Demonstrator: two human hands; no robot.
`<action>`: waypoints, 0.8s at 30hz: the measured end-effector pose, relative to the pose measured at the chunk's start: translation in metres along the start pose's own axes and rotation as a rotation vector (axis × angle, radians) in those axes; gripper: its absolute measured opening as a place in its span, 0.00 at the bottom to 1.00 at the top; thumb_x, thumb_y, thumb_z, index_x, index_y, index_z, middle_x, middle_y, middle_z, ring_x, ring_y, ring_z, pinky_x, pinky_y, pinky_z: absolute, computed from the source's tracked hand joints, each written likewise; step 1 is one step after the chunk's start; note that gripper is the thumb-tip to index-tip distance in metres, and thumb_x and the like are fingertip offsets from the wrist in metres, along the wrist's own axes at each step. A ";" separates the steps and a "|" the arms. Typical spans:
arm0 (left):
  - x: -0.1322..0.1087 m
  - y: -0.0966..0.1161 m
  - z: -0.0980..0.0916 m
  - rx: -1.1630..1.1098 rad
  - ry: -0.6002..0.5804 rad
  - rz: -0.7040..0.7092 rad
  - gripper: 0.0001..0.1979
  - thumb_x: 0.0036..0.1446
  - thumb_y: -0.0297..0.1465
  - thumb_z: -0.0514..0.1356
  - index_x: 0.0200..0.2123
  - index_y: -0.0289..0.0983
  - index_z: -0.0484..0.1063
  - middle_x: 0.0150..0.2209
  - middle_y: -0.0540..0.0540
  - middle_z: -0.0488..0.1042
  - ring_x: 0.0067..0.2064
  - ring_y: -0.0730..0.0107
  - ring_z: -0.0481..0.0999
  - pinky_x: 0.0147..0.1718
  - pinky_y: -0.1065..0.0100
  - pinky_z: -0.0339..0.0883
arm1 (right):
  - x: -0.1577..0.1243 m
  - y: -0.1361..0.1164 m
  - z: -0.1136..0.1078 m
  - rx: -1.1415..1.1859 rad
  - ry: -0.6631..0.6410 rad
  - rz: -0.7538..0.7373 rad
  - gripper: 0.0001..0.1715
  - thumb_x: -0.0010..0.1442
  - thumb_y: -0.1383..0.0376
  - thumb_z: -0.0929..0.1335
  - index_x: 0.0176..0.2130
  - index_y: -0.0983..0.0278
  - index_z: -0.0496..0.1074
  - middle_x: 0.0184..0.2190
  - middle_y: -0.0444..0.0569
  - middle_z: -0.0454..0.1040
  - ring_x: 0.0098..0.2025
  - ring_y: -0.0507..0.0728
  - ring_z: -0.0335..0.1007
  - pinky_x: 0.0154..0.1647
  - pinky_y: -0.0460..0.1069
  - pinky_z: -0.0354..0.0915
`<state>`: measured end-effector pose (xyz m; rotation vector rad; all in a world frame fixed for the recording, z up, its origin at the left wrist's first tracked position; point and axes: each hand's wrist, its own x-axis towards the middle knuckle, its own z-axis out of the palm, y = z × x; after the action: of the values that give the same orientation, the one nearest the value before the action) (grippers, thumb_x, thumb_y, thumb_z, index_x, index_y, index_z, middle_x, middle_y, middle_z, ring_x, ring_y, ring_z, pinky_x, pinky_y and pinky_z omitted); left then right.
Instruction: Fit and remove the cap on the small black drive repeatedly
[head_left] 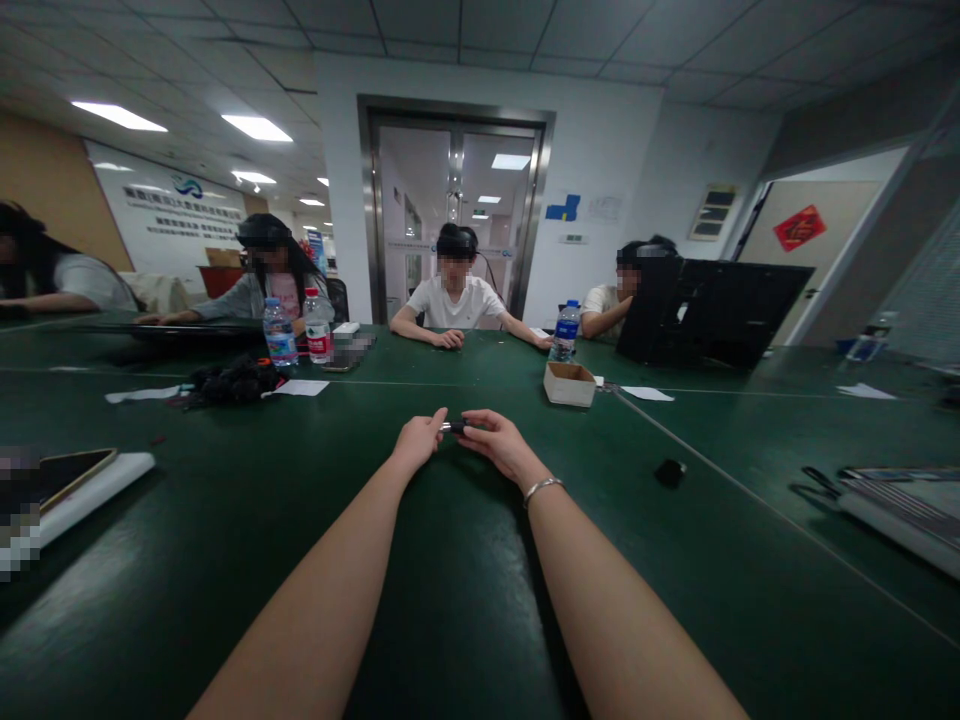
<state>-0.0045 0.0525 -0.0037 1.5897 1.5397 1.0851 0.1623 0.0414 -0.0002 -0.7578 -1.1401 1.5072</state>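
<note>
Both my hands meet above the green table (442, 600), out in front of me. Between them is a small, slim black piece with a silver end (453, 428); its exact kind is too small to make out. My left hand (417, 443) pinches the silver end between thumb and fingers. At the black end, the thumb and fingertips of my right hand (501, 447) are closed around it. A silver bracelet (543, 489) circles my right wrist. The fingertips partly cover the small piece.
A small open box (568, 385) and a water bottle (565, 332) stand ahead to the right. A small black object (670, 472) lies nearer. Dark cables (234, 381), papers (300, 388) and bottles (280, 335) are ahead left. Several people sit around the table.
</note>
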 end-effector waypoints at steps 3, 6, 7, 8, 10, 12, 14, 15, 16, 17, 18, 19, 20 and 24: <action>0.002 0.002 -0.001 -0.016 -0.026 -0.052 0.27 0.54 0.51 0.51 0.14 0.38 0.64 0.10 0.52 0.58 0.16 0.72 0.59 0.21 0.69 0.52 | 0.000 0.000 0.000 0.003 -0.011 -0.008 0.17 0.41 0.73 0.75 0.34 0.65 0.74 0.38 0.46 0.71 0.37 0.52 0.73 0.46 0.52 0.71; 0.006 0.003 0.000 -0.045 -0.053 -0.106 0.26 0.54 0.49 0.51 0.13 0.38 0.63 0.09 0.52 0.56 0.14 0.73 0.57 0.20 0.69 0.51 | -0.001 -0.001 -0.001 0.006 -0.013 -0.019 0.18 0.39 0.72 0.75 0.34 0.65 0.74 0.38 0.46 0.72 0.39 0.52 0.73 0.46 0.51 0.70; 0.006 0.003 0.000 -0.063 -0.058 -0.122 0.25 0.54 0.48 0.51 0.13 0.38 0.63 0.09 0.52 0.56 0.14 0.73 0.57 0.20 0.69 0.50 | -0.001 -0.001 -0.001 0.007 -0.015 -0.019 0.18 0.39 0.72 0.75 0.34 0.65 0.74 0.38 0.46 0.72 0.39 0.52 0.73 0.46 0.51 0.70; 0.007 0.003 0.001 -0.082 -0.061 -0.138 0.25 0.54 0.48 0.51 0.14 0.38 0.63 0.10 0.53 0.55 0.14 0.73 0.56 0.20 0.69 0.50 | -0.001 -0.001 -0.001 0.008 -0.017 -0.018 0.19 0.38 0.72 0.75 0.34 0.65 0.74 0.38 0.46 0.72 0.39 0.52 0.72 0.46 0.51 0.69; 0.007 0.004 0.001 -0.114 -0.066 -0.169 0.24 0.54 0.47 0.52 0.14 0.38 0.62 0.10 0.53 0.54 0.14 0.73 0.55 0.19 0.69 0.49 | -0.002 -0.002 0.000 0.009 -0.016 -0.016 0.19 0.38 0.72 0.75 0.34 0.65 0.74 0.38 0.45 0.73 0.38 0.52 0.72 0.46 0.51 0.69; 0.006 0.005 0.001 -0.131 -0.075 -0.195 0.23 0.53 0.47 0.53 0.15 0.38 0.62 0.10 0.54 0.54 0.14 0.74 0.55 0.19 0.69 0.48 | -0.002 -0.003 0.000 0.007 -0.010 -0.011 0.19 0.37 0.72 0.76 0.33 0.65 0.74 0.37 0.45 0.73 0.38 0.51 0.72 0.46 0.51 0.69; 0.005 0.007 0.001 -0.133 -0.077 -0.210 0.22 0.52 0.47 0.54 0.15 0.38 0.61 0.10 0.54 0.53 0.14 0.75 0.54 0.19 0.70 0.47 | -0.002 -0.003 0.000 0.001 -0.005 -0.002 0.19 0.37 0.73 0.75 0.33 0.65 0.74 0.37 0.45 0.73 0.37 0.51 0.72 0.46 0.50 0.69; 0.004 0.007 0.001 -0.130 -0.075 -0.213 0.22 0.52 0.47 0.54 0.15 0.38 0.61 0.11 0.54 0.53 0.14 0.75 0.53 0.18 0.70 0.46 | -0.002 -0.004 0.000 -0.002 -0.004 0.005 0.19 0.36 0.73 0.75 0.33 0.65 0.74 0.36 0.45 0.74 0.37 0.51 0.72 0.45 0.50 0.69; 0.004 0.008 0.000 -0.127 -0.073 -0.214 0.22 0.53 0.46 0.53 0.15 0.38 0.61 0.11 0.54 0.53 0.14 0.75 0.53 0.18 0.70 0.46 | -0.002 -0.004 0.001 -0.003 -0.004 0.011 0.19 0.36 0.73 0.75 0.33 0.65 0.74 0.36 0.45 0.74 0.36 0.51 0.73 0.45 0.50 0.69; 0.003 0.009 0.000 -0.125 -0.070 -0.214 0.22 0.53 0.46 0.53 0.15 0.38 0.60 0.11 0.54 0.53 0.14 0.76 0.52 0.18 0.70 0.46 | -0.002 -0.004 0.001 -0.003 -0.004 0.015 0.19 0.36 0.73 0.75 0.33 0.65 0.74 0.36 0.45 0.74 0.36 0.51 0.73 0.45 0.50 0.69; 0.002 0.010 0.000 -0.124 -0.068 -0.215 0.22 0.54 0.45 0.53 0.15 0.38 0.60 0.11 0.54 0.53 0.13 0.76 0.52 0.18 0.70 0.45 | -0.002 -0.005 0.001 -0.002 -0.005 0.018 0.20 0.36 0.74 0.75 0.33 0.65 0.75 0.36 0.45 0.74 0.36 0.51 0.73 0.45 0.50 0.69; 0.002 0.011 0.000 -0.124 -0.067 -0.217 0.22 0.54 0.45 0.52 0.15 0.38 0.59 0.11 0.54 0.53 0.13 0.76 0.52 0.18 0.70 0.45 | -0.002 -0.005 0.001 -0.002 -0.006 0.020 0.19 0.36 0.74 0.75 0.33 0.65 0.75 0.36 0.45 0.74 0.36 0.51 0.73 0.44 0.49 0.69; 0.002 0.011 -0.001 -0.126 -0.067 -0.222 0.21 0.54 0.44 0.52 0.15 0.38 0.59 0.10 0.54 0.52 0.13 0.76 0.51 0.18 0.70 0.45 | -0.002 -0.005 0.001 -0.002 -0.005 0.019 0.19 0.36 0.74 0.75 0.33 0.65 0.75 0.35 0.45 0.74 0.36 0.51 0.73 0.44 0.49 0.69; 0.000 0.014 -0.002 -0.169 -0.136 -0.272 0.22 0.54 0.45 0.52 0.14 0.39 0.56 0.10 0.55 0.50 0.13 0.78 0.48 0.17 0.71 0.42 | -0.004 -0.006 0.002 -0.015 0.005 0.013 0.19 0.36 0.74 0.75 0.32 0.64 0.75 0.34 0.44 0.75 0.34 0.50 0.72 0.43 0.49 0.69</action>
<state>-0.0005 0.0516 0.0095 1.2716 1.4802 0.9109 0.1637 0.0373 0.0059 -0.7805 -1.1463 1.5086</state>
